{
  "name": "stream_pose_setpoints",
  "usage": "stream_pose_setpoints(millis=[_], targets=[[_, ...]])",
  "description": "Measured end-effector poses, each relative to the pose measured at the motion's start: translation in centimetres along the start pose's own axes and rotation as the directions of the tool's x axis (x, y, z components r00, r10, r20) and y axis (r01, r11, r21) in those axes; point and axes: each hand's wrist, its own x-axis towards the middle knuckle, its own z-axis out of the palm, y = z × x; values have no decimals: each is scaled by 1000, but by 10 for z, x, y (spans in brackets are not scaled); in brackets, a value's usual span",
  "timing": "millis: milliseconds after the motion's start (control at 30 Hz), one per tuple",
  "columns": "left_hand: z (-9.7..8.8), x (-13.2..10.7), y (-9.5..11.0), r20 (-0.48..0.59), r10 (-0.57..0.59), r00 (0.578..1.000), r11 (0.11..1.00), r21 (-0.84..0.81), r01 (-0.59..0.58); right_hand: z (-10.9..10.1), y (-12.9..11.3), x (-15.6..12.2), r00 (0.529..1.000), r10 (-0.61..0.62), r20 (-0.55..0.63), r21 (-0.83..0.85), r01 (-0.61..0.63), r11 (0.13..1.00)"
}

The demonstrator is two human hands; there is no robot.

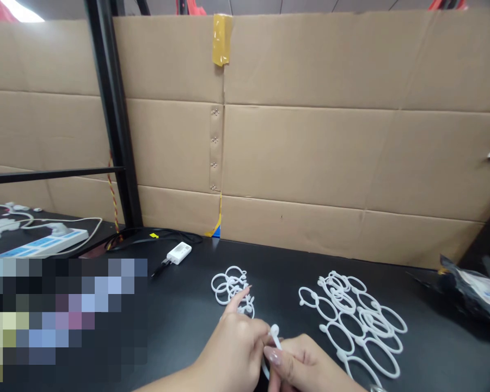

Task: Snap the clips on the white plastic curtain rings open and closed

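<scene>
At the bottom middle my left hand (240,345) and my right hand (300,362) meet. Both are closed on one white plastic ring (275,331), whose knobbed end sticks up between them. The rest of this ring is mostly hidden by my fingers. My left index finger points up and away, over the near edge of a small cluster of white rings (220,294). Right of my hands lies a larger spread of linked white rings (351,324), with small round knobs where they join.
A white plug adapter (178,253) with a black lead lies at the back left. Farther left is a power strip (44,245) with cables, beside a black post (114,109). A cardboard wall (302,163) closes off the back. A black plastic bag (473,288) lies at right.
</scene>
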Motion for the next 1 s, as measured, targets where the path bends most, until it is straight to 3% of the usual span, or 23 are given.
stream_pose_setpoints(millis=[233, 533, 800, 900, 1000], targets=[[-6, 2, 4, -126, 248, 960, 961, 159, -228, 1, -9, -3, 1000, -7, 20, 63, 6, 998], [-6, 2, 4, -35, 34, 999, 998, -51, -36, 4, 0, -1, 999, 35, -40, 124, -30, 992], [-2, -1, 2, -16, -26, 1000, 999, -45, 26, 6, 2, 1, 997, 58, -42, 90, -54, 994], [-2, 0, 1, -70, 70, 995, 997, -14, -71, 6, 1, -2, 999, 18, -46, 70, -14, 997], [-2, 0, 1, -171, 229, 958, 973, 75, -219, 4, -2, -4, 999, -22, -26, 75, 24, 997]])
